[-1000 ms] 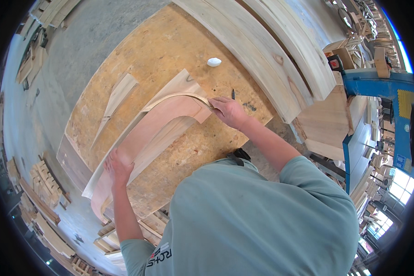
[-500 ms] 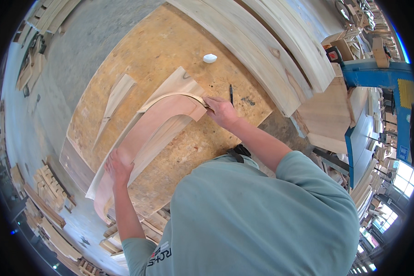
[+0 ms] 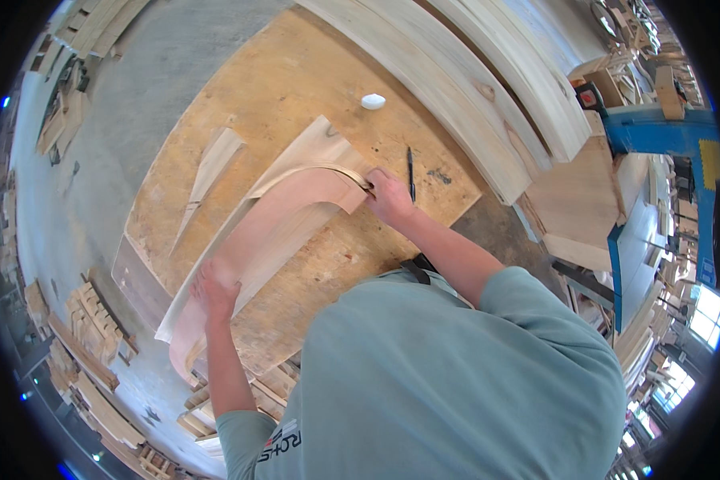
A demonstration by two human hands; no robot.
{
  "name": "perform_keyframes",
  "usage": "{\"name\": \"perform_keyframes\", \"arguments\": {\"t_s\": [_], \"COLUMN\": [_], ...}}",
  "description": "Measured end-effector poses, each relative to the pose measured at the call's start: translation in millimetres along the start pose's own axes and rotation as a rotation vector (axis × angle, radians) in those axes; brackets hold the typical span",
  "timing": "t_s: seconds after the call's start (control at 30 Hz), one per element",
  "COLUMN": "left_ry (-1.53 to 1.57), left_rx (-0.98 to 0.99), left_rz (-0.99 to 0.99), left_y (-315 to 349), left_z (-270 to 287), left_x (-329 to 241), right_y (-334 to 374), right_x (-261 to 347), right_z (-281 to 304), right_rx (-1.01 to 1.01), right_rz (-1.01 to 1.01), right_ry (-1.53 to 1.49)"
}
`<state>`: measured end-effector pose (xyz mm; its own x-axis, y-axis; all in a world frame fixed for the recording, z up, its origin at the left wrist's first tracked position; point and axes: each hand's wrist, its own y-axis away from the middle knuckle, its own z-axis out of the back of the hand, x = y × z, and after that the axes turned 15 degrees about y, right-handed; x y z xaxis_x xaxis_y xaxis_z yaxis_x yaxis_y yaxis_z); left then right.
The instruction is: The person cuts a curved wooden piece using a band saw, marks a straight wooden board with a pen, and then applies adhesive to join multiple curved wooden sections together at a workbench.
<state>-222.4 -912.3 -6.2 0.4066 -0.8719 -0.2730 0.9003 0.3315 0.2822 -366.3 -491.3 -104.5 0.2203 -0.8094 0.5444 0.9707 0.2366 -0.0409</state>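
Observation:
A pinkish curved wooden template [image 3: 284, 204] lies over a pale wooden board [image 3: 316, 148], whose ends and lower side show past it. My left hand [image 3: 216, 288] rests on the template's lower left stretch, its fingers bent over the outer edge, holding it. At the template's upper right end, my right hand [image 3: 390, 198] has its fingers closed on the tip, beside the board's edge. A dark spot shows at those fingertips, too small to make out. A dark pen [image 3: 410, 172] lies just right of my right hand.
Both pieces lie on a worn yellowish worktable [image 3: 240, 96]. A tapered wood offcut [image 3: 212, 172] is on its left and a small white rounded object [image 3: 373, 102] at the back. Long thick planks [image 3: 456, 88] run along the far right. Blue machinery [image 3: 656, 132] stands beyond.
The template's upper edge sits closer to the board, with less of its pale side showing. Both hands keep their holds. The whole view has shifted slightly.

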Motion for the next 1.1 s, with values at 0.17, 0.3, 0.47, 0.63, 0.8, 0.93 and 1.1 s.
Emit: {"name": "perform_keyframes", "arguments": {"t_s": [0.17, 0.3, 0.47, 0.63, 0.8, 0.93, 1.1], "left_ry": [0.013, 0.035, 0.019, 0.023, 0.066, 0.062, 0.037], "left_rx": [0.022, 0.056, 0.080, 0.077, 0.091, 0.162, 0.174], "left_rz": [-0.021, 0.033, 0.033, 0.000, -0.008, 0.018, -0.044], "left_y": [4.1, -2.7, -4.3, -3.3, 6.6, 19.3, 32.0], "left_z": [-2.6, -1.5, 2.2, 3.7, 4.3, 10.2, -3.2], "left_x": [9.8, 5.6, 2.1, 3.7, 3.2, 1.2, 11.0], "right_y": [-4.2, -9.3, -17.3, -22.6, -22.8, -20.8, -23.7], "right_x": [1.9, 2.4, 4.8, -2.2, -6.4, -16.2, -17.9], "right_z": [10.3, 21.8, 34.4, 25.5, 32.8, 32.0, 25.1], "right_rx": [0.014, 0.086, 0.144, 0.033, -0.155, -0.209, -0.268], "right_rz": [-0.096, -0.054, 0.087, 0.041, -0.079, -0.110, -0.299], "right_ry": [-0.042, 0.006, 0.004, -0.028, -0.043, -0.020, -0.011]}}
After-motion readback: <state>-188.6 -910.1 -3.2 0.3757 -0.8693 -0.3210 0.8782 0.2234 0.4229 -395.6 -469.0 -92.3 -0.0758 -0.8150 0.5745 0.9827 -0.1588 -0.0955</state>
